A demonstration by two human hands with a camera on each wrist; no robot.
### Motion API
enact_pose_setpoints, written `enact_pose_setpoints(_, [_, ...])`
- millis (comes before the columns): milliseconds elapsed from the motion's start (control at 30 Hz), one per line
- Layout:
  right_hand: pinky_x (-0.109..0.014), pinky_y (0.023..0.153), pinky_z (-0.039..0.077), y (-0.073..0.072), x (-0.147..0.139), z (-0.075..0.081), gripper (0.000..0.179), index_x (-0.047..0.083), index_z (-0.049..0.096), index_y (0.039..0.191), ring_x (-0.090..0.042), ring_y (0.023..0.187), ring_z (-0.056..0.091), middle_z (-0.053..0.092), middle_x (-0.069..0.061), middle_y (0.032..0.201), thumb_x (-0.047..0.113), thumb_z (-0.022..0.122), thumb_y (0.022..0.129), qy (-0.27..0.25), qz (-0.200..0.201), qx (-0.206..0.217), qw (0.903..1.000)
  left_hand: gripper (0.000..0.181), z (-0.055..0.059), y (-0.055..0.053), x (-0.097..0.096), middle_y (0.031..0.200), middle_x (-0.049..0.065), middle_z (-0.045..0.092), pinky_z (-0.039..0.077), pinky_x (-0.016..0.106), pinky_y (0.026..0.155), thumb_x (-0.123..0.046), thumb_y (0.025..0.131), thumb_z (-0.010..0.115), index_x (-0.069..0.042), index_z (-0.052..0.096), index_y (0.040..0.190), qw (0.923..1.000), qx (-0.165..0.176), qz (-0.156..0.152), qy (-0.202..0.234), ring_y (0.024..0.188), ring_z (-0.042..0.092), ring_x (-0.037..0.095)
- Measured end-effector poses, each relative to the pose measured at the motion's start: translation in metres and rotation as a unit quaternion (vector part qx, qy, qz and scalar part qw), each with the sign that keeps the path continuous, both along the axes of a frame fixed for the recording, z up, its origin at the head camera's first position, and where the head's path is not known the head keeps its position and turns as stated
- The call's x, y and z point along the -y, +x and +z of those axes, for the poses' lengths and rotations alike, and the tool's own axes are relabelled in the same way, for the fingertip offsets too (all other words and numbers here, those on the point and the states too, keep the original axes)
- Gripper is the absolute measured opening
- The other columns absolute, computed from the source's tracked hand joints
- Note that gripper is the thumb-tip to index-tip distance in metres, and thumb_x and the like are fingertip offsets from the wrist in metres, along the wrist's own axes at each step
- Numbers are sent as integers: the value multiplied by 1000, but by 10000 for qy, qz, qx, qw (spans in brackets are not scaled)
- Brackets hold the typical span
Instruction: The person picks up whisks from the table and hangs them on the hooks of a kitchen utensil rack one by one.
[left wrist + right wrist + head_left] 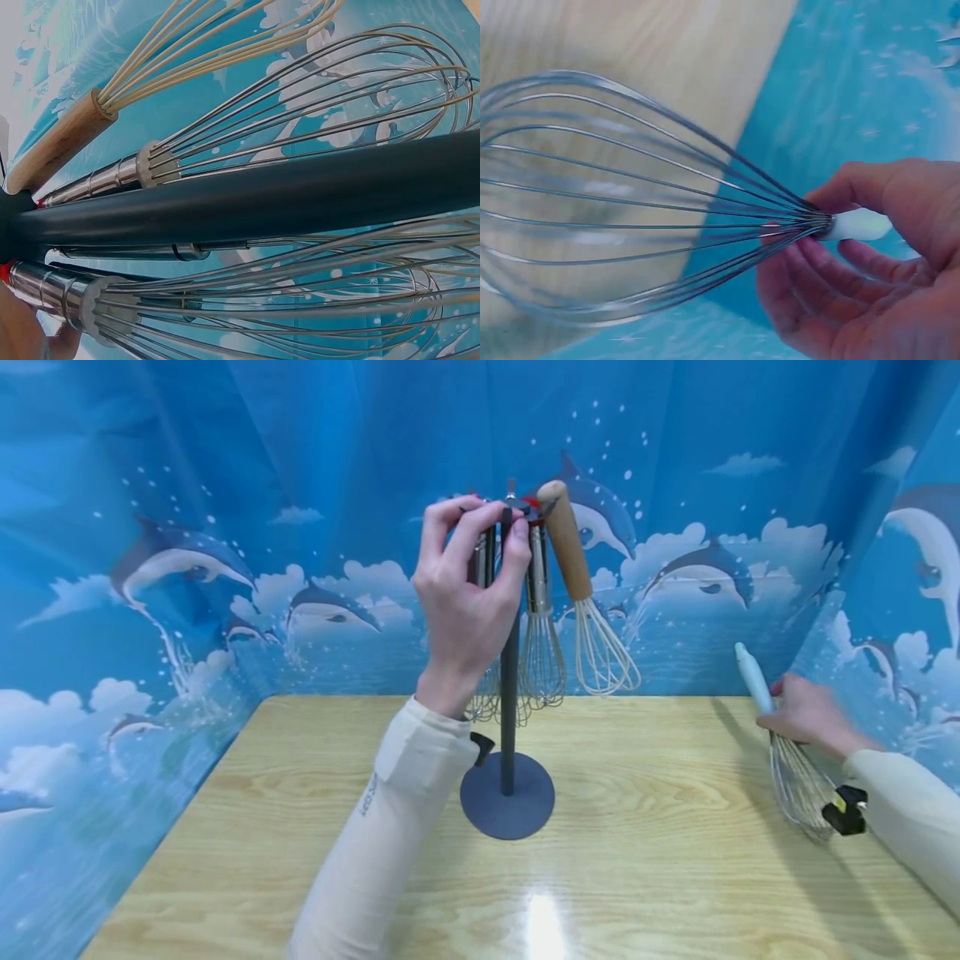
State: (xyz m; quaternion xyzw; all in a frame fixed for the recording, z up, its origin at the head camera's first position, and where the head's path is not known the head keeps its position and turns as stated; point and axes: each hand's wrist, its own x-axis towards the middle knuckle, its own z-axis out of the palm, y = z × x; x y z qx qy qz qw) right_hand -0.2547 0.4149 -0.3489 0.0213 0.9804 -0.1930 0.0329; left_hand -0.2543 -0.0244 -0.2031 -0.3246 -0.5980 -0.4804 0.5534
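Note:
My left hand (468,577) grips the top of a dark whisk stand (509,693), with thumb and fingers around its upper end. Hanging there are a wooden-handled whisk (567,547) on the right and a metal-handled whisk (537,577) beside the pole. Several more metal whisks, partly hidden by the hand, show past the pole in the left wrist view, one with a steel handle (49,289). Over the table's right side, my right hand (813,714) pinches a whisk with a pale blue handle (752,677), its wire loops (615,195) pointing down toward me.
The stand's round base (507,822) rests on a wood-grain table (652,843). A blue dolphin-print curtain (360,527) hangs behind the table and along both sides. Light sleeves cover both forearms, with a black wrist camera (846,810) on the right one.

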Motion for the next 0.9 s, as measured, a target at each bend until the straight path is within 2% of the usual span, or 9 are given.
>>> enact_pose_setpoints(200, [-39,52,54,13,24,25,63,-17,37,133,-37,71,67,63,-41,103,14,68,88,-266,-252,-959,9947,23,1,-1,0,112,25,59,57,27,80,-12,96,66,7,72,107,9999,-87,94,-22,109,59,32])
enact_pose_setpoints(367, [-33,50,52,25,48,38,61,-9,40,140,-44,79,69,64,-39,111,15,66,90,-473,-442,-1756,9823,23,1,-1,0,112,25,59,58,25,81,-12,95,67,7,73,106,9999,-62,101,0,110,59,32])
enact_pose_setpoints(400, [-31,49,51,28,53,41,60,-7,42,140,-43,80,69,64,-38,111,15,66,90,-510,-466,-1932,9787,23,1,-1,-1,112,25,59,58,25,83,-12,95,67,7,73,106,9999,-64,88,25,110,59,32])
enact_pose_setpoints(467, [-24,50,50,34,63,46,59,-4,44,142,-23,75,72,65,-36,111,15,67,91,-627,-472,-2281,9705,21,1,-1,-2,111,26,60,57,25,91,-11,94,68,7,73,104,9999,-120,81,85,111,60,33])
enact_pose_setpoints(567, [-11,52,44,47,81,55,57,-1,47,141,13,70,59,68,-32,109,16,68,91,-755,-422,-2844,9548,18,1,-1,-4,109,26,62,53,28,105,-8,93,70,8,74,102,9993,-304,67,209,110,61,36])
enact_pose_setpoints(633, [-4,55,40,56,95,62,55,1,50,140,28,69,44,69,-30,107,15,69,91,-908,-362,-3203,9423,17,1,-2,-5,107,27,63,50,30,111,-6,92,71,8,75,101,9986,-446,83,287,108,63,37])
enact_pose_setpoints(733, [4,62,38,68,117,72,52,2,54,137,30,72,46,70,-27,104,11,71,89,-1153,-169,-3763,9191,16,0,-2,-7,106,27,63,50,32,112,-3,92,72,9,76,101,9975,-592,81,390,104,64,37])
enact_pose_setpoints(833, [5,67,41,77,138,81,51,2,58,134,28,75,52,72,-26,101,6,75,86,-1421,133,-4250,8939,16,-1,-2,-9,105,28,63,52,32,110,-3,91,72,9,76,101,9970,-634,90,434,103,65,35])
enact_pose_setpoints(900, [4,68,44,83,151,88,52,3,60,133,26,77,55,74,-17,98,2,77,83,-1544,350,-4469,8805,16,-1,-2,-10,105,28,63,54,31,107,-3,91,73,9,76,102,9970,-632,115,440,102,67,35])
